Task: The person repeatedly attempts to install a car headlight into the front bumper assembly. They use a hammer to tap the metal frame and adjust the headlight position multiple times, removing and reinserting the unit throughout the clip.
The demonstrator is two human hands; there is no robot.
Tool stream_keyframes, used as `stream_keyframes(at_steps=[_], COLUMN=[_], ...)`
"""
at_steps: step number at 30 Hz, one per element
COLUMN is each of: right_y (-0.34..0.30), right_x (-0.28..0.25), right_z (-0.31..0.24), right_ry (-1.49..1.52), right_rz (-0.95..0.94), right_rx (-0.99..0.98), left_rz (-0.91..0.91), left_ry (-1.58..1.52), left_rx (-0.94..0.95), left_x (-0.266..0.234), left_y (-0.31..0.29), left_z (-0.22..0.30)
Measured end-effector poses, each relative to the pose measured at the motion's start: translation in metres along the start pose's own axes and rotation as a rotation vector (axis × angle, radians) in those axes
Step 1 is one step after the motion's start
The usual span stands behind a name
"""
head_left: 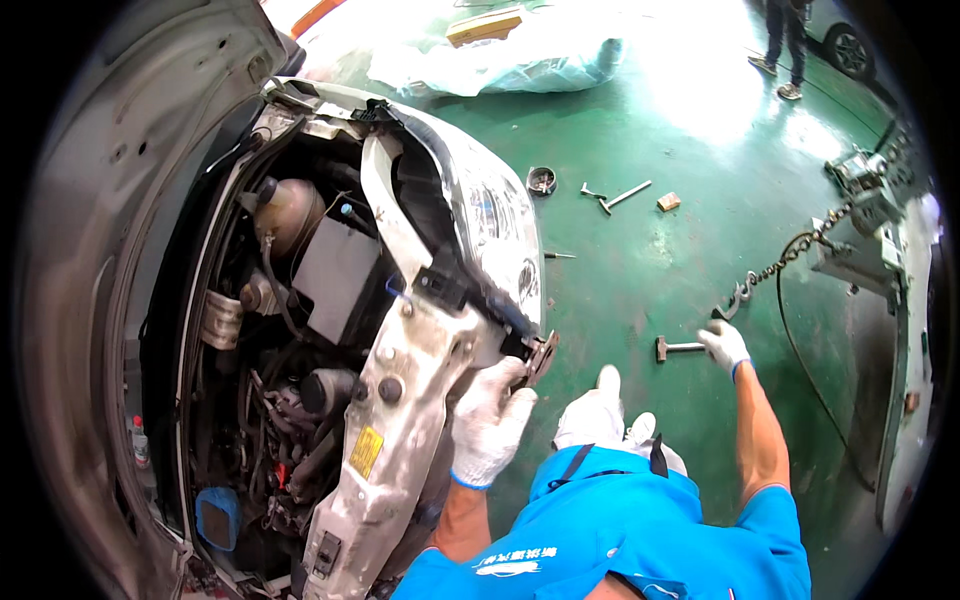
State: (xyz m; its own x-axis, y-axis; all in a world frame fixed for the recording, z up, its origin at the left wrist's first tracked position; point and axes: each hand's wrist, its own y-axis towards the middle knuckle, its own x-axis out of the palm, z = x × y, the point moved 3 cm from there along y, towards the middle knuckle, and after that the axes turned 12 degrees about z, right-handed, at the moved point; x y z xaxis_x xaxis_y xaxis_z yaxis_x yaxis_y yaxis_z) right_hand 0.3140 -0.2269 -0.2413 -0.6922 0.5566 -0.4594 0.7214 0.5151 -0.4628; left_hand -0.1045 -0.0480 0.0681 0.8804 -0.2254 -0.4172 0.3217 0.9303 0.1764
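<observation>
My left hand [490, 425], in a white knit glove, lies against the front end of the car, its thumb apart from the fingers. Its fingertips reach a bent metal bracket [543, 358] just below the headlight [500, 215]; whether they press on it is hard to tell. Out to the right, my gloved right hand [724, 344] is closed around the handle of a hammer [684, 347]. The hammer's head points left, toward the car, above the green floor. Beside my left hand runs the pale metal front crossmember [400, 400], with a yellow label on it.
The raised hood [90, 250] stands over the engine bay at left. On the floor lie a round container [541, 181], a T-handle tool [626, 197] and a small block [668, 202]. A chain with a hook [745, 290] hangs from equipment at right. A person [785, 45] stands far off.
</observation>
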Motion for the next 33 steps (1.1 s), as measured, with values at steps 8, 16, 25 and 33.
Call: stream_keyframes(at_steps=[8,16,25,33], right_y=[0.084,0.121,0.179,0.194], right_x=[0.118,0.205,0.267,0.283], right_z=[-0.241,-0.345,-0.375,-0.390], right_ry=[0.261,0.291,0.371,0.111], right_rz=[-0.445,-0.799,-1.268,-1.533], right_rx=[-0.050,-0.090,0.041,-0.060], left_rz=[0.332,0.517,0.660,0.852], left_ry=[0.034,0.657,0.974,1.135], left_rx=[0.128,0.105,-0.355,-0.605], left_x=[0.048,0.062,0.093,0.108], left_y=[0.152,0.306,0.436,0.460], left_z=[0.022,0.039,0.035,0.023])
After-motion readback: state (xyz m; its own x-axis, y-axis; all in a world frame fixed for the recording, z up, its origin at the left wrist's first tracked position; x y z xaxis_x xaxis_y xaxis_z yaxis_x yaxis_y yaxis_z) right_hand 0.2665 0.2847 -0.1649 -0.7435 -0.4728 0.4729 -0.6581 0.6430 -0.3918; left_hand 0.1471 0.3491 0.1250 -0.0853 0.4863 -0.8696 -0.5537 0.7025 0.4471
